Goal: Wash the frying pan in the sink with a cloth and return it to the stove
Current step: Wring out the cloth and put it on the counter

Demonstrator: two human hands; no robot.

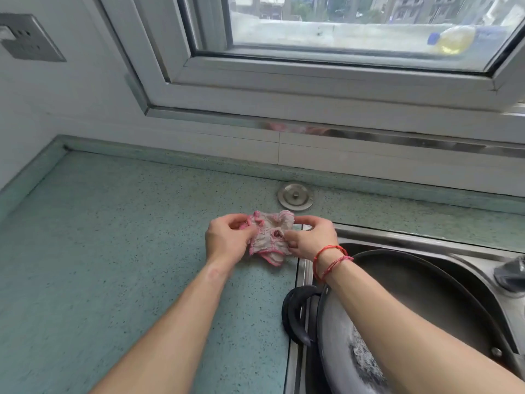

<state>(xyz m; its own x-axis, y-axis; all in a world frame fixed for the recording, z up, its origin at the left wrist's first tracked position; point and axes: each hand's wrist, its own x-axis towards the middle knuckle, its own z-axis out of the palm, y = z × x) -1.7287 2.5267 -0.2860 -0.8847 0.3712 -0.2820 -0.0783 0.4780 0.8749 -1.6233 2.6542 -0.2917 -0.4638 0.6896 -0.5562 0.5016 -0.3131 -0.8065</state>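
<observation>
A crumpled white cloth (270, 237) with pink edging is held just above the green speckled counter, left of the sink. My left hand (225, 240) pinches its left side and my right hand (312, 237) pinches its right side. A large dark frying pan (420, 285) lies tilted in the steel sink (397, 240) under my right forearm, its black loop handle (295, 314) sticking out over the sink's left rim. The stove is out of view.
The green speckled countertop (113, 251) stretches to the left. A round metal cap (295, 197) sits in the counter behind the cloth. A dark object (511, 273) rests on the sink's right rim. A window and a wall socket (27, 36) are behind.
</observation>
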